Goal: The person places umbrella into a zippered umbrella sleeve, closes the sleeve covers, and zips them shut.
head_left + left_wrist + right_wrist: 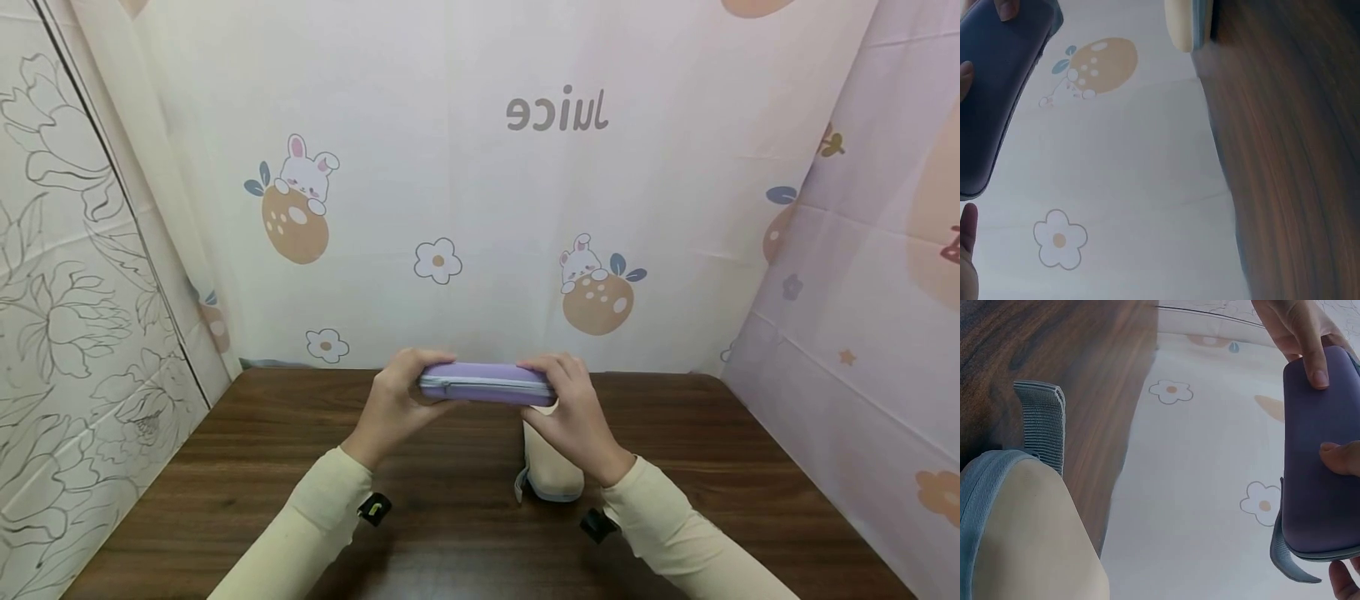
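Above the table, a purple zip case (483, 386) is held level, its pale zipper facing me. My left hand (396, 402) grips its left end, fingers over the top and thumb underneath. At the other end my right hand (567, 404) holds it the same way. In the right wrist view both thumbs press the flat purple face (1313, 500), and a grey-blue strap (1284, 553) hangs off one end. A cream zip case (555, 471) with grey-blue trim lies on the table below my right hand, which partly hides it. Its ribbed pull strap (1044, 422) sticks out.
The dark brown wooden table (450, 500) reaches back to a white curtain (480, 208) printed with rabbits, fruit and flowers. More printed fabric hangs on the left (75, 292) and right (847, 333) sides. A small black device (373, 508) sits at my left wrist.
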A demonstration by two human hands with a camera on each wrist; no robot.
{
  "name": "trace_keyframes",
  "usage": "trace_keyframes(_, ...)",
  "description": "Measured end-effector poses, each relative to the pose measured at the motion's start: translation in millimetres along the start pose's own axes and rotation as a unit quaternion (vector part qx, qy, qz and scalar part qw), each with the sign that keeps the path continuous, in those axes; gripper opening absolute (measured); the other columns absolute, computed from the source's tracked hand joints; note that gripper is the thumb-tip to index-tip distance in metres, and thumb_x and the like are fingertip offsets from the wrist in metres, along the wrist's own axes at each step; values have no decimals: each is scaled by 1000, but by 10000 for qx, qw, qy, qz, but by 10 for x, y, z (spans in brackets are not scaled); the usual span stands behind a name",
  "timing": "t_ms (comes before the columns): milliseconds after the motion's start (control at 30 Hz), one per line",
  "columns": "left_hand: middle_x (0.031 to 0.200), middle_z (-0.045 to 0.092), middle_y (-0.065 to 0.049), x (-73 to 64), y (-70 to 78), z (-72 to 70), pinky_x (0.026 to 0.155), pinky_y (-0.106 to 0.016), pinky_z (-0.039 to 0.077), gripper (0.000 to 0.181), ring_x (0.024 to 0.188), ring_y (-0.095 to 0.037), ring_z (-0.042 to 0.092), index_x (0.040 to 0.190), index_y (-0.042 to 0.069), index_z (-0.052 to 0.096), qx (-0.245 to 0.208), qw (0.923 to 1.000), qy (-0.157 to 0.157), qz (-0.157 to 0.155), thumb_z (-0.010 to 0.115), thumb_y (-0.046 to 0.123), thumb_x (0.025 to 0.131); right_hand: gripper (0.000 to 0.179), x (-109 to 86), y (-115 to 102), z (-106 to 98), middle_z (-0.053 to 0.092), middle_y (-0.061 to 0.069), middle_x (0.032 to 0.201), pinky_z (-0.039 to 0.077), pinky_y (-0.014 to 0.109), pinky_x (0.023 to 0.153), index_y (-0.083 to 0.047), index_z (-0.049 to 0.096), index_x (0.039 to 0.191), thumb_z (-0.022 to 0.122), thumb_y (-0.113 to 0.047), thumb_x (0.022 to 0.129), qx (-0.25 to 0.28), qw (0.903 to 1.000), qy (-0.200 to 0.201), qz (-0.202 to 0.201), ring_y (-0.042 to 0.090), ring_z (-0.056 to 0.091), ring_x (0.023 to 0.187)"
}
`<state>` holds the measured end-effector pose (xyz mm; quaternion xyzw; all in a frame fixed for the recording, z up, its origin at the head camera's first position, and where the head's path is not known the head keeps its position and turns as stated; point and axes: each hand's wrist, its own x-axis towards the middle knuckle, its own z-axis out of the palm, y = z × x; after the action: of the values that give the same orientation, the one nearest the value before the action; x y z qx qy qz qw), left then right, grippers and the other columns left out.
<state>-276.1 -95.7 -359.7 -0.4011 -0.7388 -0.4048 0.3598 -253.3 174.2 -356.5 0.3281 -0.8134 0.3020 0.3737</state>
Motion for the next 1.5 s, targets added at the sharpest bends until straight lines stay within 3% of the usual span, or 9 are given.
trace_keyframes(200,116,69,3,-5,2,1,94,-35,50,61,105,-19,60,122,16,67,258,9996,-68,50,94,13,68,61,16,-9,-24,61,6,117,38,42,83,-12,65,123,89,0,68,24,9999,22,-95,27,49,100)
trace_keyframes(467,113,70,3,-22,3,34,92,-33,52,58,104,-19,63,120,18,69,439,9990,105,31,94,14,68,64,24,-12,-35,60,6,120,38,42,83,-11,63,126,89,0,68,-42,9999,-52,-100,26,49,102)
trace_keyframes(800,112,70,-2,-33,3,56,91,-34,53,55,102,-20,65,115,14,70,552,9981,280,-47,95,10,67,61,63,-108,-58,59,6,124,37,45,90,-10,60,127,89,-21,75,-284,9994,-205,-43,27,50,107)
trace_keyframes(1067,111,71,-2,-26,5,88,90,-35,53,54,101,-20,65,114,14,70,629,9973,389,32,95,8,66,54,133,-273,-21,58,10,123,40,41,88,-5,61,122,86,-24,78,-106,9981,-28,-613,29,49,107)
trace_keyframes(1233,111,70,-3,-24,11,108,90,-36,53,55,102,-21,64,115,14,69,687,9969,369,74,94,6,66,40,204,-405,33,60,10,116,42,42,87,-5,65,110,83,-26,81,-359,9936,44,-1072,30,52,102)
trace_keyframes(1500,109,70,-3,-22,10,147,88,-37,54,56,100,-22,64,114,14,70,783,9955,488,199,94,1,65,21,309,-586,134,61,4,88,46,43,81,-12,68,85,82,-27,82,-1393,9699,325,-1971,28,54,83)
